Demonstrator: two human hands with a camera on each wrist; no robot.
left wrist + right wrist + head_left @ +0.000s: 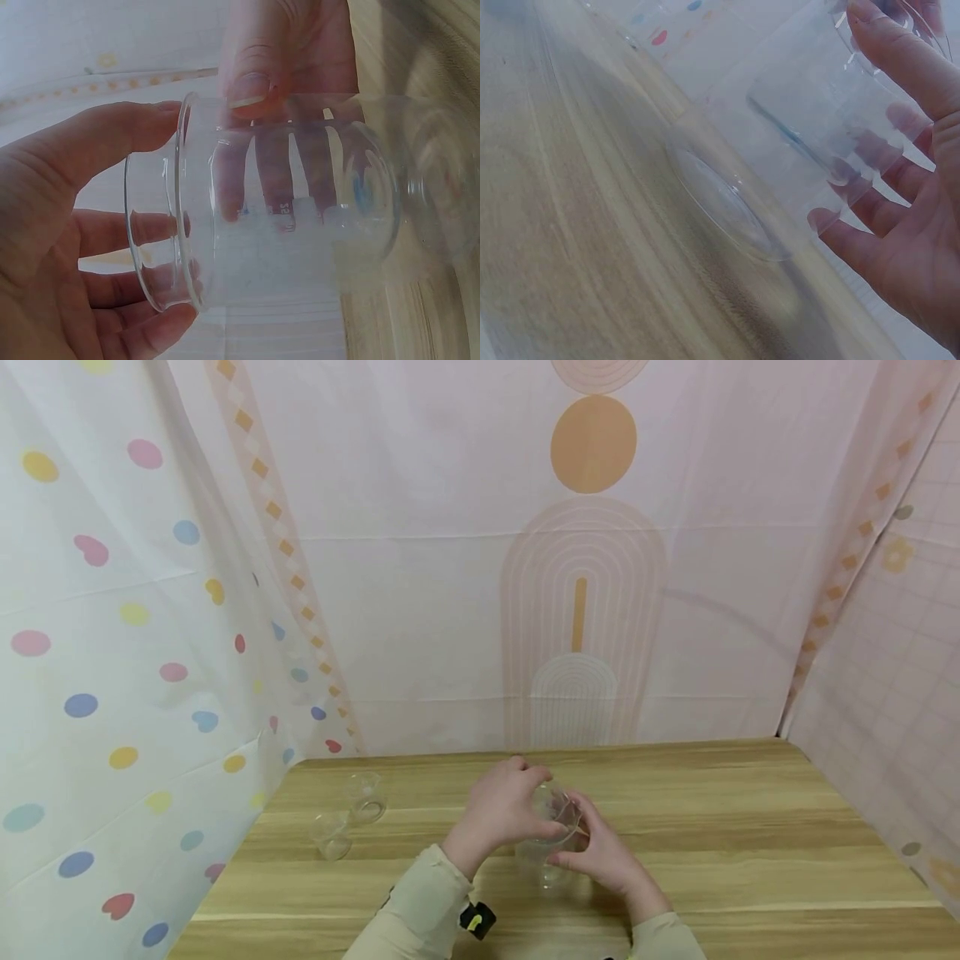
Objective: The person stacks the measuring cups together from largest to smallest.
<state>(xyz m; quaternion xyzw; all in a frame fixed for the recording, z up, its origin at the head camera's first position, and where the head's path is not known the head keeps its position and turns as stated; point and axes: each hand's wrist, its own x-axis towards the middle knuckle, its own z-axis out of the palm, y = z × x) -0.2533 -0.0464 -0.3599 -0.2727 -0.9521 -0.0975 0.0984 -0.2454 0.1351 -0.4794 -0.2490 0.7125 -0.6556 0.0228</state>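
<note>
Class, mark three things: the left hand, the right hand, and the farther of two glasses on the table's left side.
Left hand [507, 806]: head view, back of the hand.
Right hand [609, 858]: head view, back of the hand.
Farther glass [366, 795]: head view, side wall.

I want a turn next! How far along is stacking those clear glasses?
Done, it seems: the nested beakers sit one inside another. In hand: the left hand holds them near the rims, the right hand around the side. Perhaps left: the near beaker and far beaker, both on the table, away from the others.
</note>
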